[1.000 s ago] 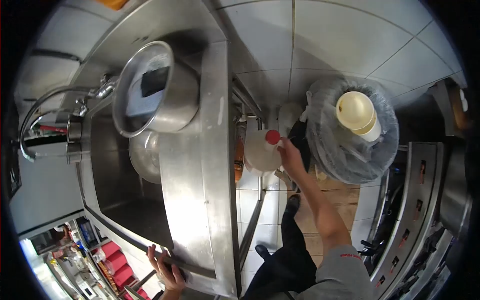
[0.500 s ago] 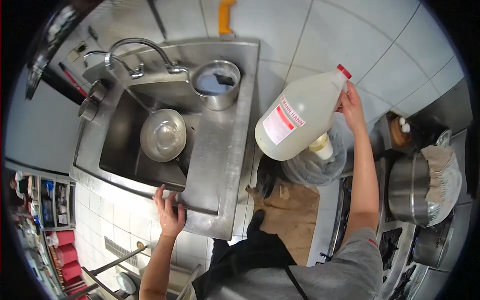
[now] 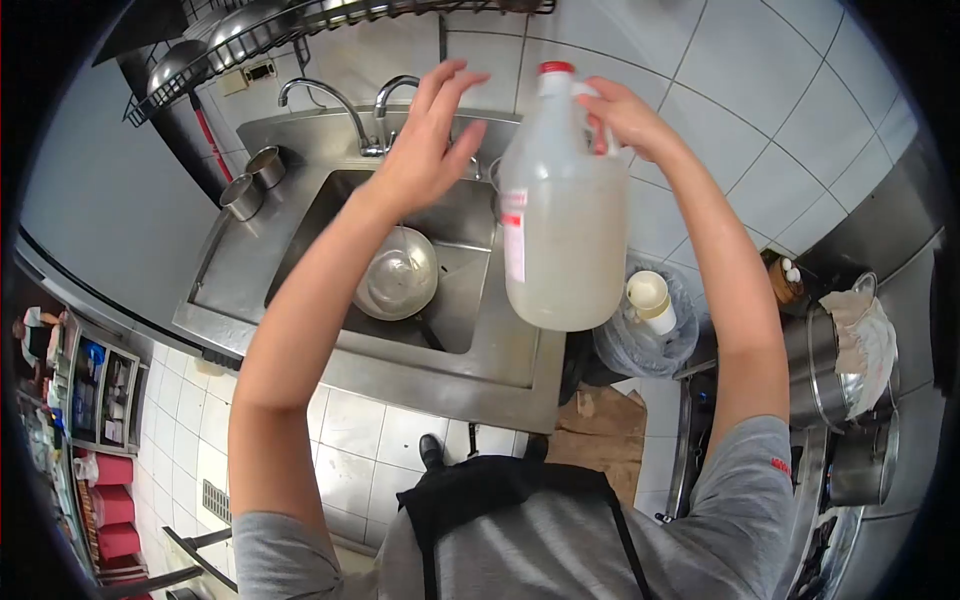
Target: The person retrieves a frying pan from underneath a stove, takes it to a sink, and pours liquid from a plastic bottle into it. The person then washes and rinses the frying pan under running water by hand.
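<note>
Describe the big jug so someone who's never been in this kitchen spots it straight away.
Start at the metal sink and look to its right side. There, held up in the person's right hand, is a large, cloudy jug. Its red cap and red-and-white label set it apart from the metal bowl in the sink and the bag-lined bin.

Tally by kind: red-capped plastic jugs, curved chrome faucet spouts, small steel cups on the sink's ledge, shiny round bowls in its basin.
Red-capped plastic jug: 1
Curved chrome faucet spouts: 2
Small steel cups: 2
Shiny round bowl: 1
Total: 6
</note>
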The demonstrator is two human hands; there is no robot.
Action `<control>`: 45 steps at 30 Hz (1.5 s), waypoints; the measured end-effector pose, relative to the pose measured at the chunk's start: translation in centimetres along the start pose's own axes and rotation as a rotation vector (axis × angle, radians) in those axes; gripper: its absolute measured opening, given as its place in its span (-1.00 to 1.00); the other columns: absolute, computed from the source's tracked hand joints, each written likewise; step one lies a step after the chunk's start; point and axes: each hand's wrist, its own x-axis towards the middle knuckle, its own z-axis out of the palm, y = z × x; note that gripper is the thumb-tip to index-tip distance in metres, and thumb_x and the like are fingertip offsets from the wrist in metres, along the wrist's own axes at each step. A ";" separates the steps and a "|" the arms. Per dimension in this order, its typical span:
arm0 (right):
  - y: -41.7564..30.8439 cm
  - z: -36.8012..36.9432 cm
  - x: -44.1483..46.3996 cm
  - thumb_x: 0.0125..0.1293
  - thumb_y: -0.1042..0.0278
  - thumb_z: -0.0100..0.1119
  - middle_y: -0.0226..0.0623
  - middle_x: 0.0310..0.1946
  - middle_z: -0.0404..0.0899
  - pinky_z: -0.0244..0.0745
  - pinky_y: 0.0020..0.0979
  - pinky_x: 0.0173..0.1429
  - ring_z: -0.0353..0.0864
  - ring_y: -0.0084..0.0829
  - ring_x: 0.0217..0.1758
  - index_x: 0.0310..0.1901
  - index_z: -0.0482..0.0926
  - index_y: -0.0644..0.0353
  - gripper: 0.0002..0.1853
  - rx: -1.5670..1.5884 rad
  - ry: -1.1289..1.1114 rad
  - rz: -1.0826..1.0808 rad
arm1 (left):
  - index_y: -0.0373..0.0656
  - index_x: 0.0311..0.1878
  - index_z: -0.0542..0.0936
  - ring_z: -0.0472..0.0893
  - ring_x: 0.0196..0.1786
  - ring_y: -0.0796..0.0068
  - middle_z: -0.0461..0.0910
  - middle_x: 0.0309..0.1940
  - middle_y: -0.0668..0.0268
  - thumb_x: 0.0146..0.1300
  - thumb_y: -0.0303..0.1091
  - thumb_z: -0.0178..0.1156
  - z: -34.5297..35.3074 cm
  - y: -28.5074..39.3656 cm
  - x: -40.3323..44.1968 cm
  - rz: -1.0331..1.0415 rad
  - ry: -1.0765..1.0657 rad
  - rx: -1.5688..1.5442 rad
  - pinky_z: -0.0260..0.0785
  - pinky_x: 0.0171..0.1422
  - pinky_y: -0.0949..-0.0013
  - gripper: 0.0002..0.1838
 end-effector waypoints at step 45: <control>-4.1 37.1 8.8 0.23 0.22 0.11 0.08 -0.51 0.53 0.38 0.03 -0.32 0.53 0.12 -0.36 -0.29 0.36 0.23 -0.75 -0.430 0.198 -0.249 | -0.28 -0.29 0.63 0.62 -0.55 0.22 0.59 -0.55 0.12 0.26 -0.04 0.02 -7.5 -25.0 -13.4 -0.671 -0.335 0.417 0.50 -0.50 0.28 -0.56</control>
